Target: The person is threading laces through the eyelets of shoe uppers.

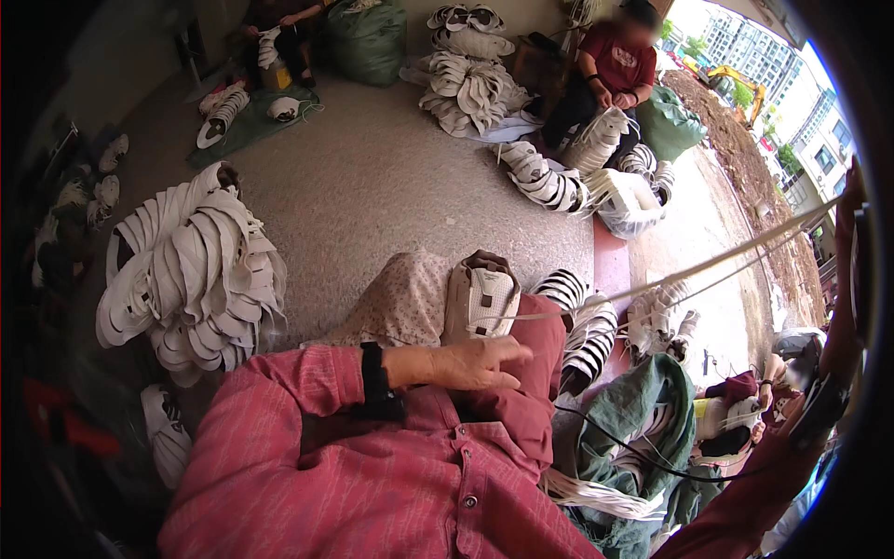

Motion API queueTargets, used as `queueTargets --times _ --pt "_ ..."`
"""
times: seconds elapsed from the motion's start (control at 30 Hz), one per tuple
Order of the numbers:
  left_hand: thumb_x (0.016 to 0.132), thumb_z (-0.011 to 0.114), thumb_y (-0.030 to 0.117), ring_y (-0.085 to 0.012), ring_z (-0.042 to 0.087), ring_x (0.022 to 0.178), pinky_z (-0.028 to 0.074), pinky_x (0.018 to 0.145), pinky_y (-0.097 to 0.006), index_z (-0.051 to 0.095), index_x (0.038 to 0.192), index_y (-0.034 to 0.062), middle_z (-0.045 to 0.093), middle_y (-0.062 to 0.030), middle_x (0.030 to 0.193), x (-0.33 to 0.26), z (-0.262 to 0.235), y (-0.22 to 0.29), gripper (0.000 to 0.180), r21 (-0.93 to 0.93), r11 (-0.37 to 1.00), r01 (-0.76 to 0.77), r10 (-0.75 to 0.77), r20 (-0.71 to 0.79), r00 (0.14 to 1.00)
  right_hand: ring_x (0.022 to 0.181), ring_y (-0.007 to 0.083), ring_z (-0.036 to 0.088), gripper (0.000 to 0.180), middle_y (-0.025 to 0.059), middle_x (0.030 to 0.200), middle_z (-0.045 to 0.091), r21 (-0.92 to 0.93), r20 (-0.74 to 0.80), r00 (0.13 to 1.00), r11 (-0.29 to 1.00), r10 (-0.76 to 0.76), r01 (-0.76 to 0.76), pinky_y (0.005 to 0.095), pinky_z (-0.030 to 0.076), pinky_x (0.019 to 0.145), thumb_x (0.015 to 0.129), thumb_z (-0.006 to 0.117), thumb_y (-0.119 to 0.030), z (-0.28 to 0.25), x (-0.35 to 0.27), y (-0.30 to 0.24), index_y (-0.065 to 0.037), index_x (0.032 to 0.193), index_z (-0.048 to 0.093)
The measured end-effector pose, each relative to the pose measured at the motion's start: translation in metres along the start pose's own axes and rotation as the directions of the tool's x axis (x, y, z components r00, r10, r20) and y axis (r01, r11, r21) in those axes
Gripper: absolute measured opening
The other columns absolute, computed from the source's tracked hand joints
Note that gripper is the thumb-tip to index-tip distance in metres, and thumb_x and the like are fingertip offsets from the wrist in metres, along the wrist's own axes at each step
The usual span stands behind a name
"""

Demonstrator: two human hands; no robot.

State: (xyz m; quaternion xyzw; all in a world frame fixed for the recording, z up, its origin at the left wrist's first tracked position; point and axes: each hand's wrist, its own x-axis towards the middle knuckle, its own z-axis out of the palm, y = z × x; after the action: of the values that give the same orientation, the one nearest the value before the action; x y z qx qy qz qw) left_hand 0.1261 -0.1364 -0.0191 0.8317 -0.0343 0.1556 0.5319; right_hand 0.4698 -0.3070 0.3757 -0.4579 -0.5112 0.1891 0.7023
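Observation:
A white shoe upper [484, 296] with a dark collar rests on my raised knees. From its side a pale shoelace [708, 270] runs taut up to the far right. At the lace's end, by the dark rim of the picture, my right hand [851, 197] is closed on it, the arm stretched far out; its fingers show poorly. My left hand [466, 363], a black band on its wrist, hovers over my lap just below the upper. Its fingers are apart, with nothing seen between them.
Stacked white uppers [191, 270] form a big pile on the left. More striped uppers [589, 340] lie beside my right knee, near a green sack [652, 419] and a bundle of white laces [605, 494]. Ahead, a seated person [615, 70] handles uppers; another person [279, 28] sits farther left.

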Motion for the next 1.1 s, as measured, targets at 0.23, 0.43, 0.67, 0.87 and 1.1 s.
queueTargets --times 0.23,0.43,0.67,0.87,1.1 --pt "0.100 0.047 0.024 -0.0116 0.062 0.066 0.049 0.059 -0.023 0.061 0.099 0.0025 0.064 -0.0037 0.083 -0.013 -0.034 0.057 0.025 -0.426 0.828 0.364 -0.100 0.527 0.844 0.058 0.0038 0.033 0.028 -0.0032 0.075 0.042 -0.023 -0.383 0.922 0.998 0.049 -0.063 0.0170 0.031 0.049 0.101 0.045 -0.013 -0.249 -0.067 0.132 0.003 0.124 0.048" --pt "0.099 0.047 0.034 -0.0061 0.055 0.048 0.044 0.040 -0.017 0.062 0.103 0.0062 0.068 -0.0116 0.095 -0.094 -0.149 0.043 0.032 -0.635 0.769 -0.072 -0.322 -0.483 0.814 0.063 0.0169 0.048 0.026 0.0012 0.072 0.049 0.645 -0.469 0.701 0.750 0.537 -0.143 0.0275 0.049 0.059 0.101 0.039 -0.022 -0.370 -0.217 0.304 -0.005 0.088 0.054" --pt "0.099 0.049 0.035 -0.0054 0.050 0.052 0.037 0.040 -0.017 0.061 0.107 0.0056 0.067 -0.0102 0.101 -0.162 -0.159 -0.020 0.033 -0.694 0.719 0.039 -0.608 -0.601 0.519 0.053 0.0044 0.050 0.012 0.0038 0.081 0.069 0.132 -0.532 0.685 0.848 0.498 -0.514 0.0182 0.040 0.045 0.089 0.064 -0.014 -0.080 -0.245 0.395 -0.005 0.098 0.065" --pt "0.092 0.058 0.033 -0.0150 0.065 0.070 0.045 0.048 -0.028 0.067 0.095 -0.0005 0.068 -0.0075 0.096 -0.132 -0.148 -0.035 0.035 -0.174 0.378 0.909 -0.859 -0.433 0.275 0.047 0.0093 0.054 0.009 0.0064 0.079 0.067 -0.053 -0.186 0.800 0.807 0.570 -0.588 0.0220 0.041 0.040 0.092 0.060 -0.009 0.115 -0.235 0.376 -0.001 0.093 0.064" --pt "0.081 0.065 0.012 -0.0278 0.060 0.086 0.046 0.079 -0.037 0.065 0.086 0.0058 0.063 -0.0085 0.085 -0.007 -0.073 -0.037 0.008 0.555 0.830 0.049 0.115 -0.256 0.960 0.055 0.0107 0.056 0.017 0.0024 0.075 0.062 -0.470 0.237 0.661 0.680 0.711 -0.563 0.0245 0.045 0.048 0.093 0.055 -0.019 0.158 -0.232 0.360 -0.004 0.095 0.062"
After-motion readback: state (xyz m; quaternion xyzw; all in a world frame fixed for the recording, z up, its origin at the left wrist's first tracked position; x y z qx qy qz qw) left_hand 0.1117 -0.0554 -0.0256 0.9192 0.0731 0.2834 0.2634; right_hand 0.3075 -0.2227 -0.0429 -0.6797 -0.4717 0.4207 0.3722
